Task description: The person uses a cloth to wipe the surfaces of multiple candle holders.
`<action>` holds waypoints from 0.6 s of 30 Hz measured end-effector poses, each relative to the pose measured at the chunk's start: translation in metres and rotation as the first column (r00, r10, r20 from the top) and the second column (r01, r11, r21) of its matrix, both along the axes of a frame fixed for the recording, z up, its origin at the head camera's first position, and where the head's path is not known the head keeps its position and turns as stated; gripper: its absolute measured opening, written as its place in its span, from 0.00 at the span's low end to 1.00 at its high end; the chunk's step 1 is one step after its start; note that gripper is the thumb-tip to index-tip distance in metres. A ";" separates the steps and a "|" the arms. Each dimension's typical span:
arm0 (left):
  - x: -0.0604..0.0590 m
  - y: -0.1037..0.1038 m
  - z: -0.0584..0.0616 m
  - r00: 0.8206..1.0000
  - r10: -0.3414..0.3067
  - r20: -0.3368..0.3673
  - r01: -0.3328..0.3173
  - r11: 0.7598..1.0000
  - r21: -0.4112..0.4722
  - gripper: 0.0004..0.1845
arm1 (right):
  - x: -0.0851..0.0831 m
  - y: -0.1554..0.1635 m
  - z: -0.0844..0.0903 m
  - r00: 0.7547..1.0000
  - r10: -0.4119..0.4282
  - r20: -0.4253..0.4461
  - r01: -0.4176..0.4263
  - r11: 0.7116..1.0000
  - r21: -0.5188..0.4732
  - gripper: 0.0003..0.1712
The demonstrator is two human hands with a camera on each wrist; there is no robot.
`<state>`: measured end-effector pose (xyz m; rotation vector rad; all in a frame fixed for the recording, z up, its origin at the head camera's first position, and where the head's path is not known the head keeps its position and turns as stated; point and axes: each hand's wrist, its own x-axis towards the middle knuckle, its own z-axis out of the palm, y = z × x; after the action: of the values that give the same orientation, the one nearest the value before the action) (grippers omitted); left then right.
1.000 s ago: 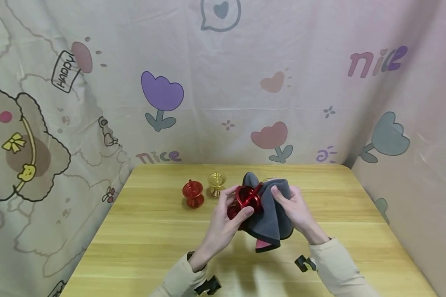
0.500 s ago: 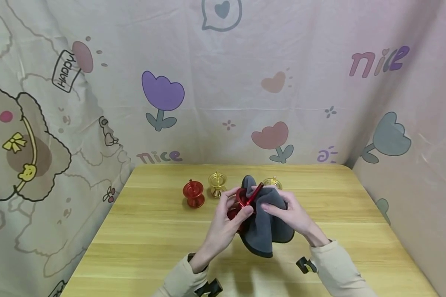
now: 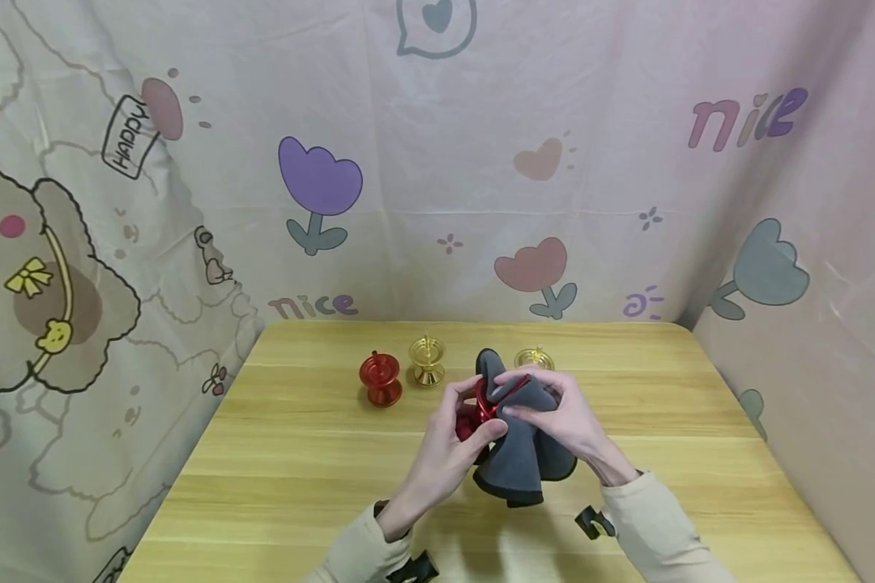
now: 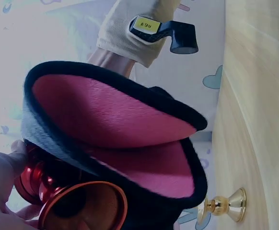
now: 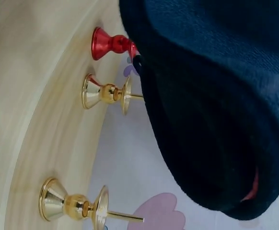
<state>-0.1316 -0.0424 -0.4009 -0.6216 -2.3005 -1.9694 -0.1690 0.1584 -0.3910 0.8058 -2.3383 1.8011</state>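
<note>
Above the middle of the wooden table (image 3: 299, 453), my left hand (image 3: 452, 441) grips a shiny red candle holder (image 3: 481, 405), whose red cup (image 4: 82, 208) fills the lower left of the left wrist view. My right hand (image 3: 554, 417) pinches a grey cloth (image 3: 521, 457) with a pink underside (image 4: 120, 120) and presses it over the holder's top. The cloth hangs down between both hands, and its dark grey side (image 5: 216, 105) fills most of the right wrist view.
A second red candle holder (image 3: 379, 379) stands at the back left, with a gold one (image 3: 426, 361) beside it and another gold one (image 3: 534, 358) behind the cloth. Printed fabric walls (image 3: 437, 162) enclose the table on three sides.
My right hand has moved left and up, drawing the cloth over the top of the red holder. The holder's open cup, visible earlier, is now mostly covered.
</note>
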 end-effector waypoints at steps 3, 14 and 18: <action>0.000 0.001 0.000 1.000 -0.003 -0.009 0.003 1.000 0.000 0.33 | 0.000 -0.001 -0.001 0.999 -0.013 -0.044 0.010 0.999 -0.046 0.19; 0.000 -0.031 -0.005 0.935 -0.080 -0.345 -0.067 0.917 -0.392 0.51 | -0.001 0.003 -0.004 0.998 -0.047 -0.041 0.044 0.996 -0.079 0.17; -0.002 -0.036 -0.008 0.890 -0.152 -0.430 -0.097 0.858 -0.504 0.53 | -0.001 0.004 -0.004 0.998 -0.043 -0.036 0.041 0.998 -0.047 0.18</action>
<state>-0.1338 -0.0787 -0.4087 -1.0275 -2.4803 -1.0174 -0.1702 0.1621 -0.3946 0.7709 -2.2645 1.8009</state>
